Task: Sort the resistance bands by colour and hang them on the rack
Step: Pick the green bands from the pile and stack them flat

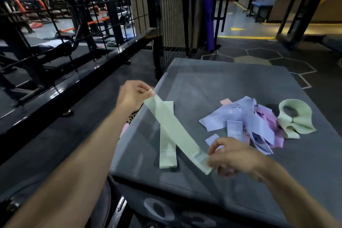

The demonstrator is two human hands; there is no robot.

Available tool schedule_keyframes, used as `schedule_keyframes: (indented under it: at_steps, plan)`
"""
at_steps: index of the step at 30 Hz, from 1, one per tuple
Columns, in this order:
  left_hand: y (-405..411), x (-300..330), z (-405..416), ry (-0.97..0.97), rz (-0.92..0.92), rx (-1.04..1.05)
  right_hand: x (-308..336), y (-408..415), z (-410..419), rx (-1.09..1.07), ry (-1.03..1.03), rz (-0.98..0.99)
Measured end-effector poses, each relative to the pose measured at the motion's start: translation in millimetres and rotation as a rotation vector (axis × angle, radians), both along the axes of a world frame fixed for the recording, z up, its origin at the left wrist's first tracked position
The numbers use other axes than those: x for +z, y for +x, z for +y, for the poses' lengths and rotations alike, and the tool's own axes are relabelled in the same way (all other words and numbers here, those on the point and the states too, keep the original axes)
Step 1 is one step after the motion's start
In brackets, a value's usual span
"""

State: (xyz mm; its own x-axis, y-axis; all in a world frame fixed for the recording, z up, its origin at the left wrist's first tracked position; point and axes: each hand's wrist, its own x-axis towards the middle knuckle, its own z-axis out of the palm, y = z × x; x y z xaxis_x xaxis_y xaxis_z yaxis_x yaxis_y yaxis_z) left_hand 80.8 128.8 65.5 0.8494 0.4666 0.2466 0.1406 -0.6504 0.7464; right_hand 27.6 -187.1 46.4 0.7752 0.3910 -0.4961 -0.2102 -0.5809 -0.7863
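Note:
A pale green resistance band [175,131] is stretched flat between my hands above the grey padded box [212,79]. My left hand [134,94] pinches its far end and my right hand [235,155] pinches its near end. Under it a second pale green band [167,152] lies flat on the box. To the right sits a loose heap of lilac bands [238,122] mixed with pink bands [268,116]. A third green band [296,118] lies curled at the heap's right edge.
A black steel rail [74,83] runs diagonally on the left, with a black wire mesh panel [170,15] behind the box. A pink band [123,129] shows beside the box's left edge. Gym machines stand at the far left; hexagon-patterned floor lies to the right.

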Motion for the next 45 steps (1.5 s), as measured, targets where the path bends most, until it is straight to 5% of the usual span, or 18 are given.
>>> schedule_keyframes:
  at_steps: [6,12,25,39,45]
  plan:
    - [60,-15,0,0.12,0.1,-0.136,-25,-10,58,0.143,0.115,0.047]
    - [105,-43,-1,0.218,0.149,-0.264,-32,2,85,0.056,0.162,0.0]
    - [135,-92,-2,0.258,0.248,-0.266,-48,20,97,0.091,0.154,0.12]
    - [125,-83,-25,0.468,0.452,-0.187,-45,26,87,0.366,-0.136,-0.103]
    - [123,-86,-39,0.606,0.485,-0.105,-50,23,90,0.311,-0.125,-0.139]
